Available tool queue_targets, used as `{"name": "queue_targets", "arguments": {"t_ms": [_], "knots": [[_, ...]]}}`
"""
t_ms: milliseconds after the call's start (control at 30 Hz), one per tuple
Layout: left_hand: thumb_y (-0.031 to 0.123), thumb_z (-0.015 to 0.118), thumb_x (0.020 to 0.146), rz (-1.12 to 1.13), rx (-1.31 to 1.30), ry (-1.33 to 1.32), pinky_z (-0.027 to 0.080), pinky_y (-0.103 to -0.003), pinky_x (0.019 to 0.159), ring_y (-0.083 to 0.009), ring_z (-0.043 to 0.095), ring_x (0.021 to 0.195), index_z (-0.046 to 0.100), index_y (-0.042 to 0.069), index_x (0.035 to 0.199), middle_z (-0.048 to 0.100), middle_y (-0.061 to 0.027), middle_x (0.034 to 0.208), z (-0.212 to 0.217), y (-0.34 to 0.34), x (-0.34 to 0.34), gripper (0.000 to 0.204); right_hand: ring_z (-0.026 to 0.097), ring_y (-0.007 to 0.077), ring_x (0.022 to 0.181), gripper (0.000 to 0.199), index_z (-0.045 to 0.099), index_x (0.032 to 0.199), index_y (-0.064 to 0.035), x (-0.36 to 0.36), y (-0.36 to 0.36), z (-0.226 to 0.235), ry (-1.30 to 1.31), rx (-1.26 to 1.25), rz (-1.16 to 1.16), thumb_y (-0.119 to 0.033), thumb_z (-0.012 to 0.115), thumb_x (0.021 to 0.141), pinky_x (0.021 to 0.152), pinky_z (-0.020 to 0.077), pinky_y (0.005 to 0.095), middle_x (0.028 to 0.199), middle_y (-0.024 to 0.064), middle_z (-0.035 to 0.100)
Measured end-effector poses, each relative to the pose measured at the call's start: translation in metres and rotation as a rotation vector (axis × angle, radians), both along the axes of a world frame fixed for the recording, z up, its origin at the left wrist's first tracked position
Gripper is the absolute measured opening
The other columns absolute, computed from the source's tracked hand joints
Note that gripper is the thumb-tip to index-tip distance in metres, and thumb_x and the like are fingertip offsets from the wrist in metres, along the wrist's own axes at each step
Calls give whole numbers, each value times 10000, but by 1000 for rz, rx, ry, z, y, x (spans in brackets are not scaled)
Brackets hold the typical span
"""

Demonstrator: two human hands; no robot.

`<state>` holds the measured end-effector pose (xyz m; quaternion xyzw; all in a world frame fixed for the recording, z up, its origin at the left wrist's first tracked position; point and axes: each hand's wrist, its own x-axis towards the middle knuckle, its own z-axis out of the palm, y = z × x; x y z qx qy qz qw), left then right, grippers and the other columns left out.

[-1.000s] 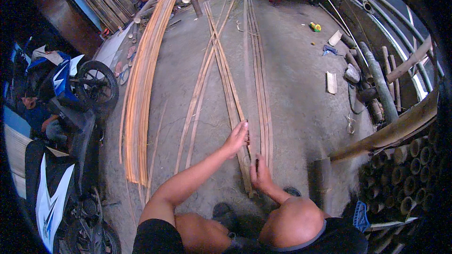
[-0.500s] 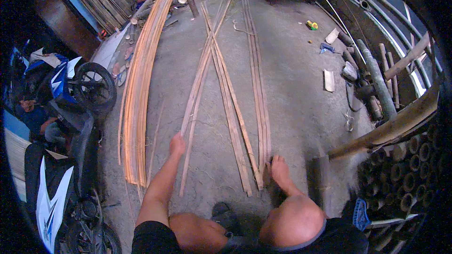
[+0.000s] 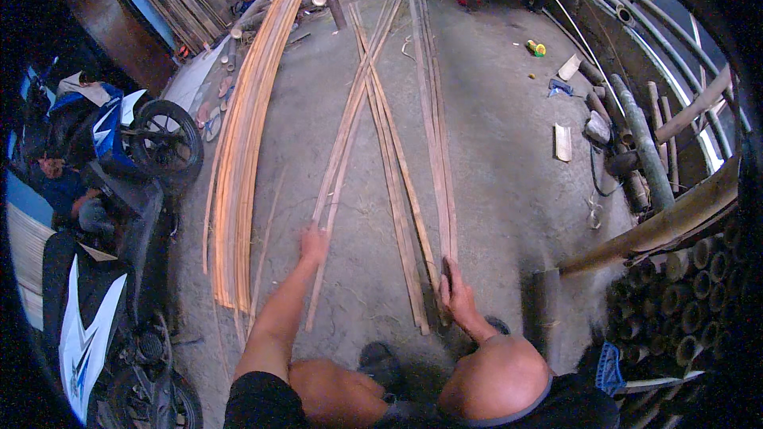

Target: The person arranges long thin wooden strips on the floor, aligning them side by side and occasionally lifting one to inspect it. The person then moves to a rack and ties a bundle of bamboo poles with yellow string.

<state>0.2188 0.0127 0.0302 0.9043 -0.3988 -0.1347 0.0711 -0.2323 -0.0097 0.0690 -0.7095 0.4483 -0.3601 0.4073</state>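
Long, thin bamboo strips lie on the concrete floor before me. My left hand is closed on the near part of the left bamboo strips, which slant away to the right. They cross the middle bamboo strips near the far end, making a narrow X. At the right, my right hand grips the near ends of the right bamboo strips, thumb and fingers around them. The fingertips of both hands are partly hidden.
A thick row of orange-lit bamboo strips lies to the left, beside parked motorbikes. Cut bamboo tubes are stacked at right under a thick bamboo pole. A blue-handled tool lies near my right knee. Two other people sit at left.
My right hand has shifted a little left and now closes round the strip ends, which sit closer together. The left hand has moved slightly right with its strips. The view has shifted slightly.
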Motion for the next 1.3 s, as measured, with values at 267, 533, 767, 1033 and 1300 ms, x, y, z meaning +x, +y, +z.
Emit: {"name": "queue_targets", "arguments": {"t_ms": [267,533,767,1033,1300], "knots": [[329,553,975,-240,-151,37,400,-522,1050,-488,493,1217,437,50,1458,497,-333,1298,33,-36,-93,570,682,439,900,477,436,1458,-89,24,2,-43,7,314,43,-233,527,1013,804,537,488,1059,284,672],[310,565,972,-214,-143,88,398,-500,1074,-497,461,1271,466,45,1436,450,-352,1368,41,-34,-102,543,643,446,928,334,573,1286,-33,13,-19,-47,209,175,133,-163,563,978,801,517,484,1016,299,640],[318,556,975,-180,-155,84,399,-497,1074,-487,465,1268,479,46,1422,454,-342,1371,28,-28,-92,528,615,477,952,307,560,1181,-18,-24,-36,-76,402,14,6,-165,629,921,793,522,522,1035,269,627],[364,576,965,-173,-112,111,404,-500,1070,-462,475,1281,483,49,1424,474,-318,1380,25,-38,-101,564,618,455,990,354,500,1122,26,-24,-43,-90,656,66,-20,-212,648,904,799,524,534,1019,278,613],[389,549,996,-256,-284,463,481,-460,987,-427,603,1145,504,28,1404,612,-293,1217,25,-50,-123,547,671,406,775,362,472,1254,31,6,-42,-3,149,237,-67,-154,568,958,692,522,452,888,244,672]]}}
